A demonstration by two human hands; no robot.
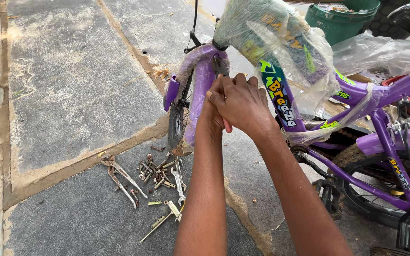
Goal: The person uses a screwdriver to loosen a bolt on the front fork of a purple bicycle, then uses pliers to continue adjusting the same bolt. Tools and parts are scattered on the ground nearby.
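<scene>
Pressing right hand [243,102] over left hand [210,114], fingers closed together, gripping something pink beside purple fork [202,80]; pinched item unclear.

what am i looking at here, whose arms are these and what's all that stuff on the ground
This is one picture from a camera worn on a person's head, looking down, so the two bare arms are the wearer's own. The left hand and right hand are pressed together at the front fork of a small purple bicycle, beside its front wheel. What they hold is hidden; only something pinkish peeks out below the fingers. The bike's upper parts are partly wrapped in clear plastic. On the stone floor lie rusty pliers, a wrench and a heap of bolts and nuts. A green bucket stands behind.
</scene>
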